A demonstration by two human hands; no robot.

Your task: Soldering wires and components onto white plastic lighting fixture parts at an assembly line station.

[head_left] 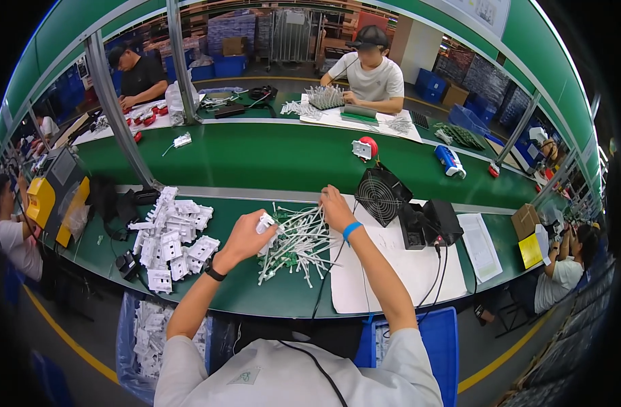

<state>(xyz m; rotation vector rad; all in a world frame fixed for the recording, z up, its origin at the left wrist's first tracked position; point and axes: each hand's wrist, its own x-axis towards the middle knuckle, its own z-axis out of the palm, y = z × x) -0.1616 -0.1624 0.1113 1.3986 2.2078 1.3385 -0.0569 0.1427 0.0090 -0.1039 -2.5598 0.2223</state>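
Observation:
My left hand (pixel 239 239) grips a small white plastic housing (pixel 266 221) between thumb and fingers, at the left side of a heap of white wires (pixel 300 239). Small green circuit boards (pixel 272 265) show among the wires. At the heap's far right edge, my right hand (pixel 337 211) has its fingers curled together on the end of a white wire; how many wires it pinches is hidden. Left of my left hand lies a loose pile of white plastic housings (pixel 171 237). A black band is on my left wrist, a blue one on my right.
A white sheet (pixel 365 281) lies under my right forearm. Beyond it stand a round black fan (pixel 380 195) and a black box (pixel 443 220) with cords. A green conveyor belt (pixel 256 152) crosses ahead. Blue bins (pixel 446 346) stand below the table edge. Several co-workers sit around.

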